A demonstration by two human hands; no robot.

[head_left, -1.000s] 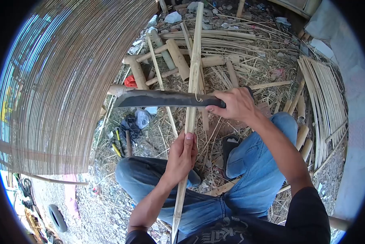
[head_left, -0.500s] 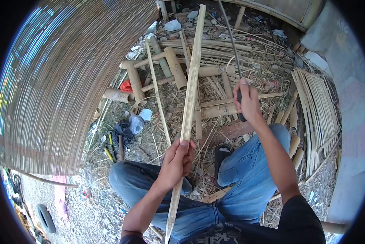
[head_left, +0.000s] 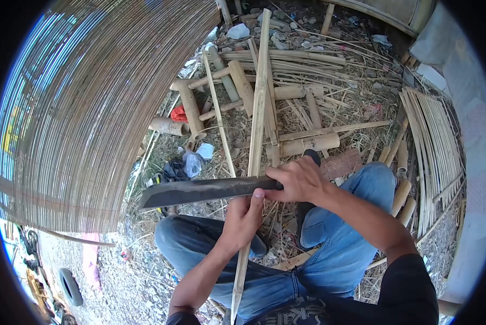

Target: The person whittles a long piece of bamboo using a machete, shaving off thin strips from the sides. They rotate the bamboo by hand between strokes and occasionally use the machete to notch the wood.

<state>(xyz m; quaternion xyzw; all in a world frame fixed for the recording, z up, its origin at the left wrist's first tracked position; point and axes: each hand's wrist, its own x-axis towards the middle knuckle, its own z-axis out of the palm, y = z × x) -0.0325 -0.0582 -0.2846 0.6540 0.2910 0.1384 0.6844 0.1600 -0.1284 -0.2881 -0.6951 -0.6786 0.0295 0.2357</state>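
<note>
A long split bamboo strip (head_left: 260, 97) runs from near my lap up past the middle of the view. My left hand (head_left: 242, 221) is closed around its lower part, with the thumb on top right at the blade's lower edge. In my right hand (head_left: 299, 181) is the dark handle of a machete (head_left: 199, 190). Its broad blade lies sideways across the strip, just above my left hand, with the tip out to the left. The blade hides a short stretch of the strip.
A slatted bamboo screen (head_left: 86, 119) fills the left. Ahead lies a bamboo frame of thick poles (head_left: 242, 86), with cut strips (head_left: 297, 59) beyond. A slatted bamboo panel (head_left: 424, 157) leans at right. A plastic bag (head_left: 192, 163) and a tyre (head_left: 70, 287) lie on the ground.
My right hand has come down and left, swinging the machete from pointing away on the right to lying across the bamboo strip. My left hand keeps its hold on the strip.
</note>
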